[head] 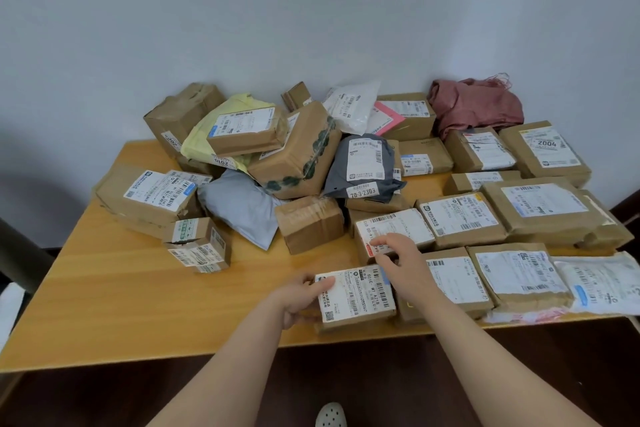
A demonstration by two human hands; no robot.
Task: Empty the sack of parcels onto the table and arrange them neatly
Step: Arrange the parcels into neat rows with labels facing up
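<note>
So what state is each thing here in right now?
Left hand: gripping the labelled box's left end.
Right hand: fingertips touching the box behind.
Labelled box: flat, at the table's front edge.
Parcel heap: jumbled, unsorted.
Right-side parcels: flat in rows.
Pink sack: crumpled against the wall.

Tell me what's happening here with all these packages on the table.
A person is sorting parcels on a wooden table. The left hand grips a small labelled box at the front edge, while the right hand rests on a neighbouring box. Neat rows sit on the right; a jumbled pile remains behind.
</note>
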